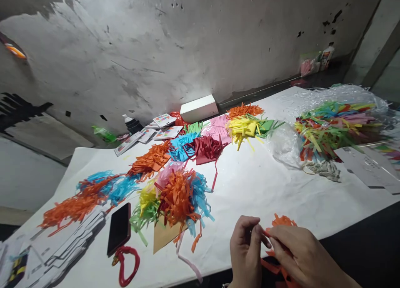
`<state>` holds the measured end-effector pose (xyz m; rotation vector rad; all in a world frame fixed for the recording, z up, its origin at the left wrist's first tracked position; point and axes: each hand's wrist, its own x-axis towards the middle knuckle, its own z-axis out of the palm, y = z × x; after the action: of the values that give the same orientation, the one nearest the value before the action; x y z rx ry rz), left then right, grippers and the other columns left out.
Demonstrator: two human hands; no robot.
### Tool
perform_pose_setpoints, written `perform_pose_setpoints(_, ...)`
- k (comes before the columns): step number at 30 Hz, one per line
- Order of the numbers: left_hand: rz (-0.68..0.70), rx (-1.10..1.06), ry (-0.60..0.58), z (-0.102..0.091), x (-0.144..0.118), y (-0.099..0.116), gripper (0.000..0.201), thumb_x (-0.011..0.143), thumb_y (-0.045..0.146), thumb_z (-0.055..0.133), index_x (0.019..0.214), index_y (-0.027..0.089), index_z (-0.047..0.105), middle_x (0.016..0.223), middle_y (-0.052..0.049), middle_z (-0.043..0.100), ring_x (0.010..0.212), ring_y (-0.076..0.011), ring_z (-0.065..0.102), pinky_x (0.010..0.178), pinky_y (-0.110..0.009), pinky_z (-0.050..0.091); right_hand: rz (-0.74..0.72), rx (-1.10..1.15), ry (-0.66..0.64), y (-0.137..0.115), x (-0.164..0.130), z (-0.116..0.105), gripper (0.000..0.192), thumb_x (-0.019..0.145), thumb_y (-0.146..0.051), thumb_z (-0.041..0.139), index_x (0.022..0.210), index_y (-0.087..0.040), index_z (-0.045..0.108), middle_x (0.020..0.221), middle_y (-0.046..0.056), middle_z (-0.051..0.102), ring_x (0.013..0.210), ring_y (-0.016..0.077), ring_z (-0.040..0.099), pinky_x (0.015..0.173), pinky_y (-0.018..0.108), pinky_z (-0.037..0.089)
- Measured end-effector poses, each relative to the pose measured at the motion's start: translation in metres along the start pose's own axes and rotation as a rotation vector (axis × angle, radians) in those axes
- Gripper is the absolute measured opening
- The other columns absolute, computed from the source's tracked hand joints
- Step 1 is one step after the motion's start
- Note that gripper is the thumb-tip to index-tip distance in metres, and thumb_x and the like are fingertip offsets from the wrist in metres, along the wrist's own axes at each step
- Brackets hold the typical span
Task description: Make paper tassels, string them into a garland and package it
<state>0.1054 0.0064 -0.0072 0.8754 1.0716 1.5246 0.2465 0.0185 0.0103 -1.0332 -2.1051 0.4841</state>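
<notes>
My left hand (pixel 246 248) and right hand (pixel 300 254) both pinch the orange paper fringe (pixel 281 221) tight near the black phone (pixel 119 228), so it stays curled.

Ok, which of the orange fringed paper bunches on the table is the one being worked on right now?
The small orange fringed piece at the near table edge, pinched between the left hand and right hand. The other orange bunches lie untouched farther left and back.
</notes>
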Motion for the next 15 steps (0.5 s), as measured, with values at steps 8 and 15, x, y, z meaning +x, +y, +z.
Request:
perform_pose_setpoints(8, 0.226, 0.073, -0.075, -0.004, 0.002, -0.013, 0.009, 0.097, 0.029, 0.065, 0.098, 0.024, 0.072, 0.082, 0.001, 0.062, 0.067, -0.0097, 0.064, 0.063, -0.019, 0.052, 0.098, 0.153, 0.037, 0.002, -0.003, 0.015, 0.027, 0.104, -0.020, 0.038, 0.080, -0.023, 0.051, 0.067, -0.004, 0.059, 0.058, 0.0113, 0.060, 0.056, 0.023, 0.045)
perform_pose_setpoints(15, 0.244, 0.145, -0.088, -0.014, 0.003, -0.017, 0.011, 0.098, 0.028, 0.062, 0.101, 0.024, 0.072, 0.084, 0.000, 0.062, 0.067, -0.0109, 0.064, 0.064, -0.021, 0.052, 0.067, 0.167, 0.028, 0.007, -0.003, 0.017, 0.020, 0.104, -0.017, 0.040, 0.091, -0.024, 0.054, 0.077, -0.002, 0.065, 0.067, 0.0121, 0.065, 0.062, 0.023, 0.049)
